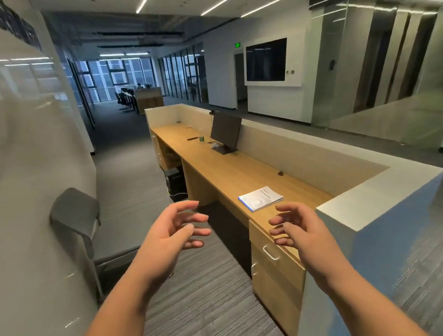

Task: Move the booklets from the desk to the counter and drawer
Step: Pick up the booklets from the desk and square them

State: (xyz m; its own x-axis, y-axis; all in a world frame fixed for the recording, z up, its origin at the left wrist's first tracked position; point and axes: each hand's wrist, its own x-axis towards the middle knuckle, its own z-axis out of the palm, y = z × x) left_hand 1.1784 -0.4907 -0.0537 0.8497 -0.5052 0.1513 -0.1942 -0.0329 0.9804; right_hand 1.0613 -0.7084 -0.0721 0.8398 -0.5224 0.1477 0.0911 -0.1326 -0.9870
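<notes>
a: where are the booklets (261, 199)?
b: stacked flat on the wooden surface (228, 172), at its near end, just inside the white counter (379, 196) wall that wraps the corner.
a: and relative to the booklets, the hands?
b: the left hand (171, 233) hangs in the air well to their left, over the carpet. the right hand (296, 228) floats just in front of them, above the drawer (273, 253) front with its metal handle.
a: the grip on either side?
b: both released, fingers spread and curled, touching nothing.
a: anything else past the booklets?
b: a dark monitor (225, 132) stands farther along the same surface.
</notes>
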